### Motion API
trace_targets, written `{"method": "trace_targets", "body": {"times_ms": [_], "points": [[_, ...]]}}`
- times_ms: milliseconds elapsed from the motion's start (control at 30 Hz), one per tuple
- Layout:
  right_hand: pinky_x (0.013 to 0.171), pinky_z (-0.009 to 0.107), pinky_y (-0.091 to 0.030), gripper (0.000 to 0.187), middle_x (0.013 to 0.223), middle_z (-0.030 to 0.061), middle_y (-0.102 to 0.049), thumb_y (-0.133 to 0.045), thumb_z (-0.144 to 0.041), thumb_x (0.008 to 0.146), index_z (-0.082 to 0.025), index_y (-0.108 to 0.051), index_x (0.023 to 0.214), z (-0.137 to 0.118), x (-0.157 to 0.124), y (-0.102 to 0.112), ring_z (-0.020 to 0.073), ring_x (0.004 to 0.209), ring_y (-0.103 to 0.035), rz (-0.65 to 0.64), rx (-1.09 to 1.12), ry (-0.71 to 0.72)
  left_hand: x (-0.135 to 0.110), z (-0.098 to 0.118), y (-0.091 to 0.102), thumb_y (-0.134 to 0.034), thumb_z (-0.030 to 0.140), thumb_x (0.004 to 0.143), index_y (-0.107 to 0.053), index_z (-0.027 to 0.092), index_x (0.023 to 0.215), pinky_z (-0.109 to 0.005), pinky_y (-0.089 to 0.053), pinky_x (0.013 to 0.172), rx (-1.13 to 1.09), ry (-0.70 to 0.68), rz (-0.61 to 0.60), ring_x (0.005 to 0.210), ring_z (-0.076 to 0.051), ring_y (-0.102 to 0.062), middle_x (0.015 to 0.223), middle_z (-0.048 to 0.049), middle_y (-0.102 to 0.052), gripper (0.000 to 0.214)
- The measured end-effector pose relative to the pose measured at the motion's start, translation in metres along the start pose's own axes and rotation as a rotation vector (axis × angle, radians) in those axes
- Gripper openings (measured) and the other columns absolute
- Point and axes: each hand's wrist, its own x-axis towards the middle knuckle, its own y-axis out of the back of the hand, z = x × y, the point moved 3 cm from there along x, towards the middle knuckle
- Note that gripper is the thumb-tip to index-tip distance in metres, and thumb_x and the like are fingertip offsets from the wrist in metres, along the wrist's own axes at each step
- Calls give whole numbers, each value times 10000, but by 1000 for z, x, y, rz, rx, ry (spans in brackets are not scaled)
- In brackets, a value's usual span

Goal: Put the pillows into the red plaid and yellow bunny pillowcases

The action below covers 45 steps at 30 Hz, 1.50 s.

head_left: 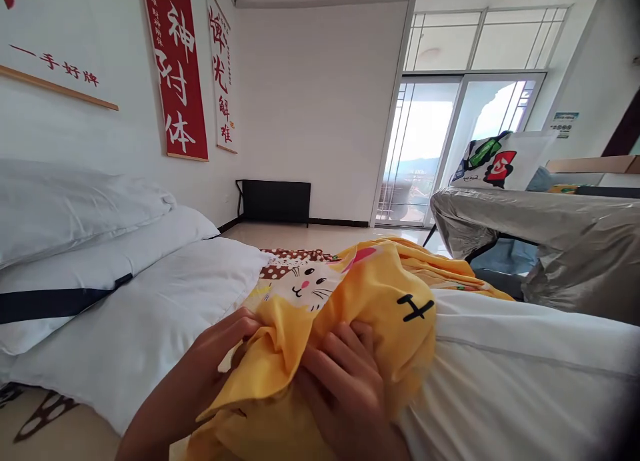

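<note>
A yellow cloth [395, 341] with a printed white rabbit face and a black letter lies bunched up in front of me; whether it is a pillowcase or another cover I cannot tell. At its left side, my left hand [220, 347] pinches a fold, with part of the fingers hidden by the fabric. Close to the right of that, my right hand [345, 374] has its fingers curled into the gathered cloth. More yellow fabric drapes down below both hands.
White pillows [150, 274] are stacked on the left, one with a dark band. White bedding [510, 367] spreads to the right. Beyond it stands a table under a silvery cover [540, 207], with a printed bag [500, 161] on top. A black flat panel [275, 201] leans near the far wall.
</note>
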Motion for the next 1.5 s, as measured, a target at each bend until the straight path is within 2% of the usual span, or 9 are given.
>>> {"method": "trace_targets", "body": {"times_ms": [100, 300, 533, 700, 833, 967, 1200, 1400, 1500], "points": [[708, 319, -366, 111, 627, -8, -507, -574, -145, 820, -217, -632, 760, -9, -5, -3, 134, 637, -461, 3, 23, 28, -7, 4, 4, -617, 300, 812, -573, 227, 938, -250, -463, 773, 48, 101, -55, 886, -196, -557, 981, -41, -604, 153], [631, 308, -355, 190, 508, -48, -466, -572, -99, 762, -260, -608, 667, -33, -17, -17, 103, 512, -432, 235, 6, 153, 0, 3, 7, -588, 293, 764, -467, 190, 666, -222, -346, 542, 50, 70, 234, 595, -125, -390, 630, 18, -465, 187], [649, 274, -440, 249, 602, -33, -617, -496, -101, 838, -176, -591, 1055, -26, -4, 8, 101, 531, -565, 15, 109, 151, -12, 6, 7, -688, 279, 720, -622, 195, 729, -265, -413, 583, -425, 68, 513, 658, -168, -490, 698, -24, -535, 107], [677, 266, -496, 662, 681, -42, -661, -528, -112, 821, -195, -321, 1444, -12, -10, 9, 121, 556, -594, -129, 116, 15, -8, 20, -14, -638, 242, 796, -667, 233, 807, -269, -472, 661, -405, 61, 228, 738, -182, -557, 799, -33, -587, 33], [625, 241, -506, 487, 677, -21, -661, -495, -106, 784, -200, -556, 1258, 0, -7, 2, 124, 572, -599, -113, 133, -37, 1, 24, -28, -549, 192, 829, -670, 272, 1051, -320, -465, 909, -217, -24, -80, 1003, -226, -568, 1108, -61, -615, 265], [541, 203, -476, 182, 671, 3, -641, -515, -132, 774, -187, -656, 873, 16, -5, -3, 126, 603, -593, -33, 196, -178, 7, 14, -23, -647, 190, 746, -656, 225, 975, -256, -483, 741, -169, 49, 50, 835, -192, -594, 918, -29, -650, 232], [412, 155, -368, 78, 595, -56, -524, -569, -171, 811, -199, -505, 846, 27, -19, -13, 68, 458, -448, 96, 322, -397, 8, 7, -25, -634, 202, 799, -659, 176, 810, -211, -437, 652, -305, 85, 235, 722, -138, -548, 779, -15, -622, 38], [608, 223, -428, 58, 667, -14, -599, -616, -161, 845, -188, -601, 796, 10, -3, -5, 111, 623, -508, 26, 174, -33, 4, 15, -21, -686, 277, 791, -691, 183, 780, -202, -433, 589, -518, 35, 596, 687, -134, -542, 770, -22, -587, 95], [688, 259, -433, 255, 815, 17, -653, -572, -137, 870, -175, -605, 1119, 10, -1, -7, 129, 695, -537, -15, 101, 25, 7, 21, -23, -662, 257, 817, -726, 178, 780, -213, -446, 580, -361, -61, 445, 685, -147, -562, 760, -46, -604, 108]]}}
